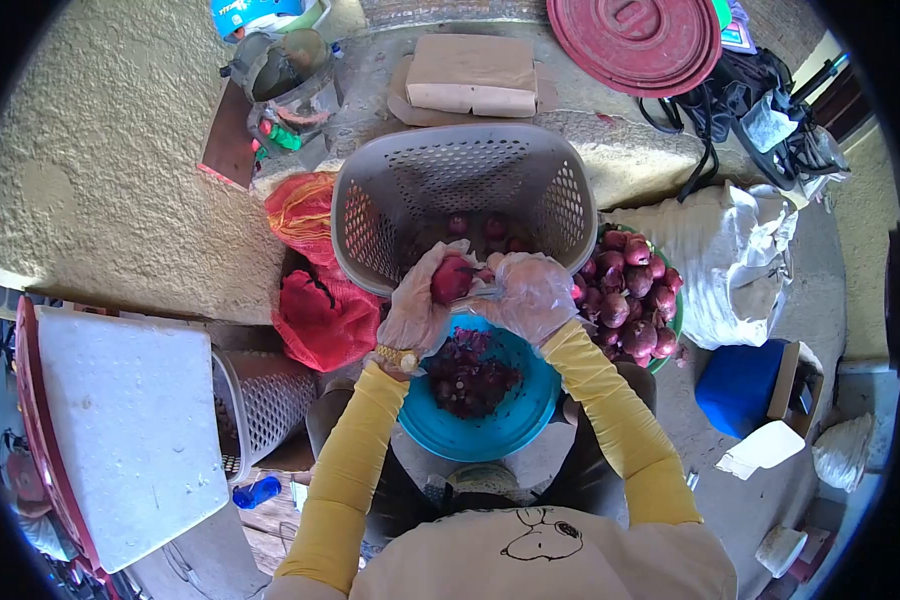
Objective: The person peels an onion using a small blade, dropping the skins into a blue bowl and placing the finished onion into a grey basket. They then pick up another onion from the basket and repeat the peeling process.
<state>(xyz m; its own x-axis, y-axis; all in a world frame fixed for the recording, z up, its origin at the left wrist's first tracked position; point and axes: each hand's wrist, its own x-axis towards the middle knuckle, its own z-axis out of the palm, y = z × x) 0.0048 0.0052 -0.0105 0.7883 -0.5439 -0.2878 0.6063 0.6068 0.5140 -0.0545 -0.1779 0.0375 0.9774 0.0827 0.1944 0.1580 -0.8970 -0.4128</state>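
Note:
A red onion (452, 279) is held in my left hand (420, 304), which wears a clear plastic glove. My right hand (533, 293), gloved too, is closed beside the onion; a small metallic piece shows at its fingers, too small to make out fully. Both hands are over the near rim of a grey perforated basket (460, 150) with a few onions (495, 227) at its bottom. Below them a blue basin (480, 436) holds dark purple peelings (470, 380). To the right, several red onions (625, 290) fill a green-rimmed container.
Red mesh sacks (325, 315) lie left of the basket, a white sack (740, 265) to the right. Cardboard (472, 75) and a red lid (635, 40) are behind. A white board (130, 430) stands left, a blue container (740, 390) right.

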